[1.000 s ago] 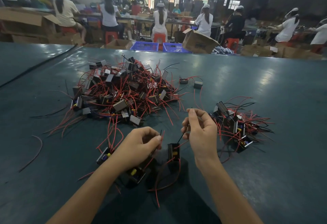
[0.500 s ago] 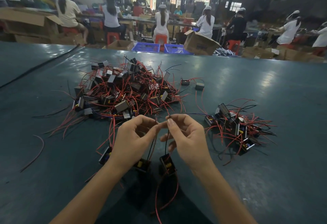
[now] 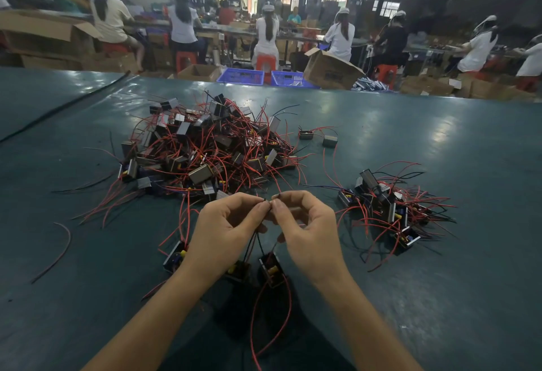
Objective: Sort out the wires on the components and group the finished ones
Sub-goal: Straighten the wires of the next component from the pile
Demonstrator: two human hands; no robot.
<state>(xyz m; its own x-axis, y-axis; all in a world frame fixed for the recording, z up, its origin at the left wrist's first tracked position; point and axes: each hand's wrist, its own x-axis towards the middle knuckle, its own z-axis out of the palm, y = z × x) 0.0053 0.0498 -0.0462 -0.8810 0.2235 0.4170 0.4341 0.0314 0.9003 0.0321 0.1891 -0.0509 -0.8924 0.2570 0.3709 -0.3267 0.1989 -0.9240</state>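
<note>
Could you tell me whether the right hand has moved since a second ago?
Yes. The right hand has shifted left, away from the small pile, and now meets the left hand fingertip to fingertip on the black wires.

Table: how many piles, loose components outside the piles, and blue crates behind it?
Piles: 2, big pile and small pile
Loose components: 5, three near, two far
Blue crates: 2
Total: 9
</note>
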